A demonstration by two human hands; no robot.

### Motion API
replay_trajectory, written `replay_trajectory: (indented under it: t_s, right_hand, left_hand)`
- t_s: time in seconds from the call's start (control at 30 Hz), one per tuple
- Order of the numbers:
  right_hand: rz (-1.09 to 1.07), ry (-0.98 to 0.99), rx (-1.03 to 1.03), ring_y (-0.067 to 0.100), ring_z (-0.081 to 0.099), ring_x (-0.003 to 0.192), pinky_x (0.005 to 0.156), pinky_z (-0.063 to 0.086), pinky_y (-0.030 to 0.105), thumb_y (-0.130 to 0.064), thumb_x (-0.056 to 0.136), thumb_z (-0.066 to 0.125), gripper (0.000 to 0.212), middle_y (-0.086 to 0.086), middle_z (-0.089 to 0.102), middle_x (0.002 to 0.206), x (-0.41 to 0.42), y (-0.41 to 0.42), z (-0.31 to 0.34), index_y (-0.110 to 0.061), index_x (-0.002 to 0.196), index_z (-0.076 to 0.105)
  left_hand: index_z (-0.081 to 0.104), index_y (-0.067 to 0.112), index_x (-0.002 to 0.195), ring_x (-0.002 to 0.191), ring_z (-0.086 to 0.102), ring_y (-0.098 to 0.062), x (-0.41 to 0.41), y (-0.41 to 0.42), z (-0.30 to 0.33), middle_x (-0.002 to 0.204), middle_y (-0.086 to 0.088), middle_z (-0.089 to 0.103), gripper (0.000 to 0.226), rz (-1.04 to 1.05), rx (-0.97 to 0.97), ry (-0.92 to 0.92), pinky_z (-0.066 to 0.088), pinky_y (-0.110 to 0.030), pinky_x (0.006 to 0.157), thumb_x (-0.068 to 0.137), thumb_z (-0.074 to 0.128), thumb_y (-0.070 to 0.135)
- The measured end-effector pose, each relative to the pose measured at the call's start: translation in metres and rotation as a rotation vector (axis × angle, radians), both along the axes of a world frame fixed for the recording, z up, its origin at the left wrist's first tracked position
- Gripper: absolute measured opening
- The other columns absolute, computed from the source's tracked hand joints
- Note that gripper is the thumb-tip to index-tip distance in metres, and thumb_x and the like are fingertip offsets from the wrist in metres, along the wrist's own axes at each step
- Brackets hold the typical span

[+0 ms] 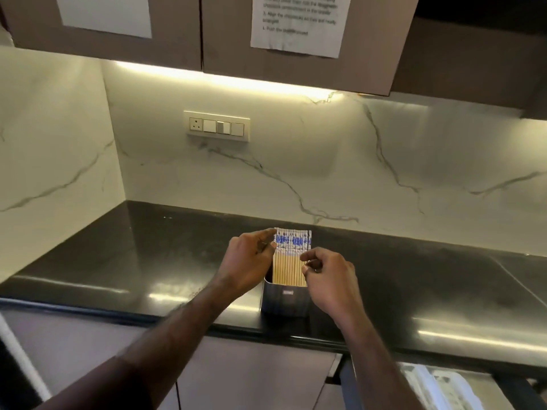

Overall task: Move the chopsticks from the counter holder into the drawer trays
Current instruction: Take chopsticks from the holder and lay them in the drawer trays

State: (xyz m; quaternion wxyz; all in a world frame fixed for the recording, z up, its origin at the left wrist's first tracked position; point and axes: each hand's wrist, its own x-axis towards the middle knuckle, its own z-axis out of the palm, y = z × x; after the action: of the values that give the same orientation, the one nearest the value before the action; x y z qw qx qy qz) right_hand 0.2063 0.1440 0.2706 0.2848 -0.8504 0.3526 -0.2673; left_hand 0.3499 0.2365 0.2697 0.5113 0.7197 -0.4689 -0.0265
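A metal holder (285, 298) stands near the front edge of the black counter (148, 255). Several wooden chopsticks (290, 258) with white and blue patterned tops stand upright in it, side by side. My left hand (251, 261) is at the left side of the bundle, its fingertips touching the patterned tops. My right hand (328, 282) is at the right side, thumb and fingers pinched close to the sticks' middle. Whether either hand truly grips a stick is unclear. An open drawer with white trays (438, 386) shows at the lower right.
A marble backsplash with a switch plate (217, 126) rises behind the counter. Wall cabinets with taped paper sheets (299, 22) hang overhead. Closed cabinet fronts (251, 377) sit below the counter edge.
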Motion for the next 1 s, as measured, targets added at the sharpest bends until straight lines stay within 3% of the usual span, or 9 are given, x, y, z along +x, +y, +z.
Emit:
replay_trajectory:
  t_s: [0.1, 0.27, 0.37, 0.47, 0.57, 0.67, 0.8, 0.9, 1.0]
  right_hand:
    - [-0.017, 0.003, -0.008, -0.008, 0.056, 0.068, 0.042, 0.039, 0.002, -0.013, 0.091, 0.066, 0.028, -0.007, 0.069, 0.103, 0.022, -0.002, -0.005, -0.027, 0.115, 0.066]
    - [-0.051, 0.048, 0.013, -0.009, 0.056, 0.065, 0.043, 0.040, 0.005, -0.013, 0.090, 0.066, 0.029, -0.018, 0.057, 0.085, 0.053, -0.016, -0.024, -0.025, 0.116, 0.065]
    - [-0.062, 0.078, 0.042, -0.007, 0.056, 0.068, 0.052, 0.041, 0.006, -0.012, 0.091, 0.066, 0.029, -0.010, 0.067, 0.098, 0.072, -0.034, -0.041, -0.024, 0.117, 0.065]
    - [-0.055, 0.110, 0.101, 0.001, 0.061, 0.082, 0.070, 0.054, 0.017, -0.011, 0.091, 0.064, 0.031, -0.003, 0.069, 0.113, 0.090, -0.052, -0.055, -0.022, 0.120, 0.063]
    - [-0.035, 0.149, 0.150, 0.000, 0.057, 0.087, 0.077, 0.053, 0.019, -0.012, 0.093, 0.062, 0.032, -0.004, 0.067, 0.117, 0.108, -0.071, -0.070, -0.022, 0.123, 0.061]
    - [-0.038, 0.165, 0.153, -0.002, 0.053, 0.088, 0.073, 0.044, 0.014, -0.016, 0.094, 0.061, 0.033, -0.006, 0.068, 0.117, 0.125, -0.089, -0.083, -0.024, 0.126, 0.061]
    - [-0.042, 0.166, 0.178, 0.000, 0.056, 0.085, 0.072, 0.046, 0.015, -0.017, 0.094, 0.061, 0.032, -0.007, 0.069, 0.112, 0.141, -0.107, -0.095, -0.026, 0.125, 0.062]
    - [-0.062, 0.157, 0.160, -0.003, 0.054, 0.081, 0.065, 0.038, 0.006, -0.018, 0.094, 0.062, 0.032, -0.008, 0.069, 0.111, 0.147, -0.115, -0.106, -0.026, 0.125, 0.061]
    - [-0.086, 0.137, 0.141, 0.000, 0.059, 0.087, 0.074, 0.044, 0.011, -0.019, 0.093, 0.063, 0.033, -0.008, 0.070, 0.111, 0.151, -0.118, -0.112, -0.025, 0.125, 0.062]
  left_hand:
    - [0.056, 0.012, 0.132, 0.093, 0.056, 0.002, 0.018, -0.005, -0.003, 0.126, -0.009, 0.065, 0.036, -0.006, -0.006, 0.010, 0.039, 0.006, 0.060, 0.096, 0.056, 0.014]
    - [0.054, 0.011, 0.133, 0.066, 0.052, 0.030, 0.041, -0.028, -0.027, 0.117, -0.011, 0.069, 0.037, -0.047, 0.035, 0.048, 0.040, 0.004, 0.053, 0.096, 0.056, 0.013]
    - [0.056, 0.011, 0.132, 0.065, 0.052, 0.031, 0.058, -0.051, -0.041, 0.112, -0.011, 0.071, 0.037, -0.049, 0.050, 0.074, 0.039, 0.004, 0.051, 0.095, 0.056, 0.011]
    - [0.055, 0.011, 0.133, 0.065, 0.051, 0.032, 0.076, -0.075, -0.055, 0.113, -0.011, 0.070, 0.039, -0.034, 0.070, 0.100, 0.038, 0.004, 0.049, 0.094, 0.057, 0.009]
    - [0.050, 0.012, 0.136, 0.062, 0.054, 0.023, 0.094, -0.104, -0.070, 0.118, -0.010, 0.069, 0.045, -0.006, 0.125, 0.133, 0.038, 0.003, 0.050, 0.093, 0.059, 0.008]
    - [0.046, 0.012, 0.140, 0.073, 0.055, 0.015, 0.108, -0.129, -0.080, 0.127, -0.009, 0.064, 0.050, 0.019, 0.165, 0.195, 0.040, 0.004, 0.054, 0.092, 0.061, 0.010]
    - [0.044, 0.014, 0.141, 0.115, 0.060, -0.011, 0.124, -0.152, -0.093, 0.136, -0.006, 0.058, 0.058, 0.041, 0.194, 0.334, 0.043, -0.011, 0.081, 0.088, 0.068, 0.013]
    - [0.047, 0.012, 0.139, 0.112, 0.059, -0.006, 0.134, -0.164, -0.106, 0.131, -0.005, 0.061, 0.062, 0.020, 0.182, 0.452, 0.046, -0.008, 0.080, 0.083, 0.074, 0.011]
    - [0.054, 0.011, 0.133, 0.106, 0.063, -0.004, 0.139, -0.172, -0.114, 0.121, -0.002, 0.068, 0.058, 0.016, 0.149, 0.542, 0.051, -0.018, 0.088, 0.080, 0.076, 0.007]
